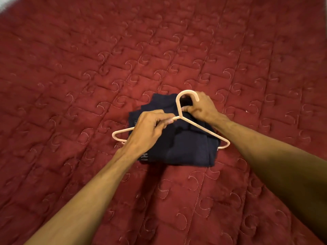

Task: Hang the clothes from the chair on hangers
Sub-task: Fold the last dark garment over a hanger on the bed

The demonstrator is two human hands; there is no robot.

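Note:
A pale pink plastic hanger (pixel 203 129) lies over a folded dark navy garment (pixel 184 147) in the middle of the view. My left hand (pixel 150 128) pinches the hanger's left shoulder bar close to the neck. My right hand (pixel 201 107) grips the hanger at the base of its hook, fingers curled round it. The garment sits on a red quilted bedspread (pixel 159 50), and pale lettering shows on its left edge. The hanger's bottom bar is hidden behind the cloth.
The red quilted bedspread fills nearly the whole view on every side of the garment. A sliver of pale surface (pixel 7 4) shows at the top left corner. No chair or other clothes are in view.

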